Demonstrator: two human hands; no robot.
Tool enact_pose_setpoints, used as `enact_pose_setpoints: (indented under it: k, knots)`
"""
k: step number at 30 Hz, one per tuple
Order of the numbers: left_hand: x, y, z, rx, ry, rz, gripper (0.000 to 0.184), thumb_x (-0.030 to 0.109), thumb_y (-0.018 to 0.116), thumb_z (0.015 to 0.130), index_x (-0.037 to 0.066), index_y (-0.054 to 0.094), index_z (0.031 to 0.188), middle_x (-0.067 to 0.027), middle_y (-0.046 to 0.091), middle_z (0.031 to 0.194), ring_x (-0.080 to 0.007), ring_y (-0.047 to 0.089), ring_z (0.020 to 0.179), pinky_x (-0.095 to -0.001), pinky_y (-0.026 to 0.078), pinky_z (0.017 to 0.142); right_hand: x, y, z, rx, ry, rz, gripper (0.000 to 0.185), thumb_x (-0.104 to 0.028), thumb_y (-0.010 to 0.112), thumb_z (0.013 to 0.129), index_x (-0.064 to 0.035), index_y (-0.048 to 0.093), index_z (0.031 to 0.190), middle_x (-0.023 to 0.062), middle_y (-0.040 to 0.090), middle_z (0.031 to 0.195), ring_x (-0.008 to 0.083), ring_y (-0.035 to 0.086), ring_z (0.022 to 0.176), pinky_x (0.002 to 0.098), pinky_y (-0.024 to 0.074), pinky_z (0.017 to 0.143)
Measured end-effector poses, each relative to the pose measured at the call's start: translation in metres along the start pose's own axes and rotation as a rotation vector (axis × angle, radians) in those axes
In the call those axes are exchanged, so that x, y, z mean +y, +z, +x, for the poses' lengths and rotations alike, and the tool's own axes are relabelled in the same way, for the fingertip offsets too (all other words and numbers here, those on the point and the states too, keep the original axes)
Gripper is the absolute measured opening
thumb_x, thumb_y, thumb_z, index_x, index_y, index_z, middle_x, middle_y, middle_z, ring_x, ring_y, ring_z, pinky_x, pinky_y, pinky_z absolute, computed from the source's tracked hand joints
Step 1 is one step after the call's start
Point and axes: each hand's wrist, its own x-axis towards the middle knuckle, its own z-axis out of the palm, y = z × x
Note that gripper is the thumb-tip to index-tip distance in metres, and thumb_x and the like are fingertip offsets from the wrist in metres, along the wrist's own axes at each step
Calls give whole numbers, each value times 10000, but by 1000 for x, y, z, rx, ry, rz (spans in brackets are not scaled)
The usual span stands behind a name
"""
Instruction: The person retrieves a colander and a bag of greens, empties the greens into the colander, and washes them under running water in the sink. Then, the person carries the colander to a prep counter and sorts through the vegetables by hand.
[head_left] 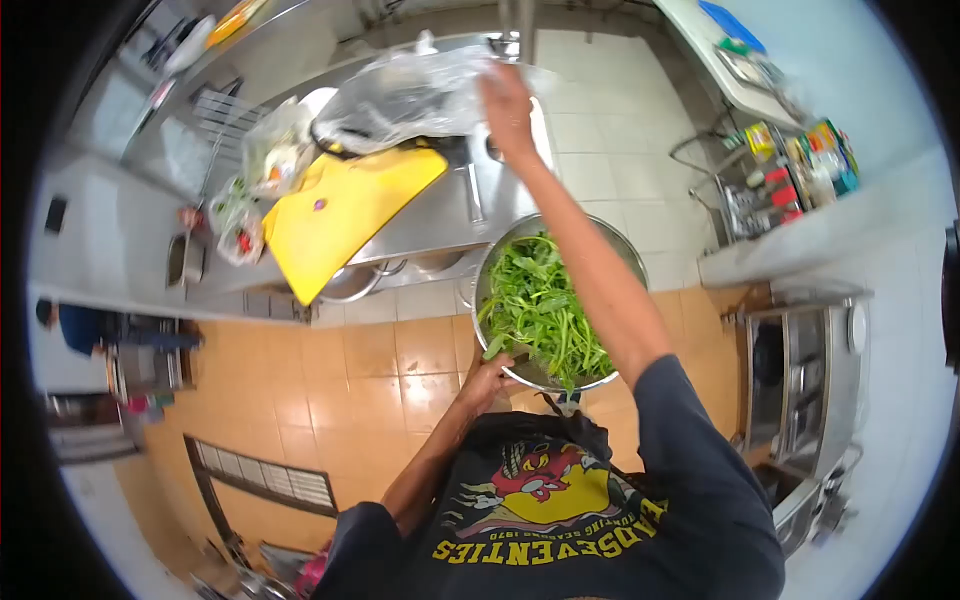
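Note:
My left hand (487,383) is closed on the near left rim of a large round metal bowl (483,335). Leafy green vegetables (540,305) with long stems fill the bowl, which is held in front of my body. My right arm reaches across the bowl to the counter. There my right hand (508,105), smeared by motion, has its fingers on the edge of a large clear plastic bag (400,95); its grip looks closed, though the fingertips are blurred. A yellow cutting board (345,210) lies left of the bag, with a small purple piece (320,205) on it.
The steel counter (425,220) holds bagged produce (275,160) and a small bag with red items (241,240). Metal pots (350,284) stand below. A bottle rack (770,195) is at right, a steel shelf unit (790,370) lower right. Another person (85,330) stands far left.

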Motion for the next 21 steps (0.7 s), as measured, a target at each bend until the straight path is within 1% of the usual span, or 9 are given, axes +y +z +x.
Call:
enact_pose_setpoints:
  k: [1,2,4,5,6,7,12,17,21]
  knots:
    - [-1,-12,5,-17,-57,34,528,131,488,843,83,303,1335,-117,519,1147,-235,582,980,-426,513,849,-7,6,0,-68,-44,-33,349,-88,559,799,16,533,1131,193,544,1006,340,529,958,382,413,866]
    - [4,-28,10,-42,-123,69,504,146,484,840,66,332,1315,-126,523,1158,-240,581,988,-420,506,859,20,22,2,-219,-17,-202,500,-175,608,793,13,458,1231,226,477,1169,349,458,1113,394,371,950]
    - [27,-21,10,-101,-102,118,430,188,472,826,15,432,1218,-138,559,1128,-262,581,1004,-408,482,891,58,28,-8,-603,283,-129,1103,-488,737,646,-17,109,1420,229,173,1450,347,163,1352,380,193,1099]
    - [22,-37,19,-45,-117,139,407,174,474,824,-9,449,1186,-142,566,1121,-268,584,1005,-410,476,901,69,30,-10,-766,312,-353,1235,-564,754,570,-26,46,1428,230,124,1467,353,119,1363,395,198,1095]
    - [29,-43,21,-86,-158,123,392,142,488,822,-10,447,1181,-133,555,1122,-263,578,1010,-418,473,905,66,26,-10,-848,298,-527,1222,-550,742,599,-10,17,1421,284,162,1434,360,154,1353,379,195,1099]
    - [38,-45,24,-125,-202,107,380,110,502,820,-11,446,1176,-125,544,1123,-258,571,1015,-425,471,908,48,14,-10,-840,306,-504,1146,-531,736,618,-3,104,1416,300,251,1395,367,223,1331,378,272,1065]
    - [61,-27,33,-228,-237,98,410,54,484,786,-13,442,1189,-145,552,1120,-285,582,1008,-468,487,890,4,-52,-6,-708,301,-543,638,-436,646,751,44,533,1155,249,574,1058,365,518,1055,410,431,883]
    - [59,-16,63,-355,-292,124,474,30,485,774,50,409,1241,-121,519,1183,-287,567,1043,-479,506,871,-35,-165,-40,-449,308,-555,541,-431,582,817,-13,555,1160,220,565,1104,347,523,1062,402,407,917]
    - [47,11,75,-374,-309,288,359,60,485,793,43,456,1150,-121,544,1129,-278,581,1010,-441,540,822,-79,-272,-109,-104,338,-632,482,-411,564,839,-35,574,1140,204,580,1102,339,537,1050,401,407,927]
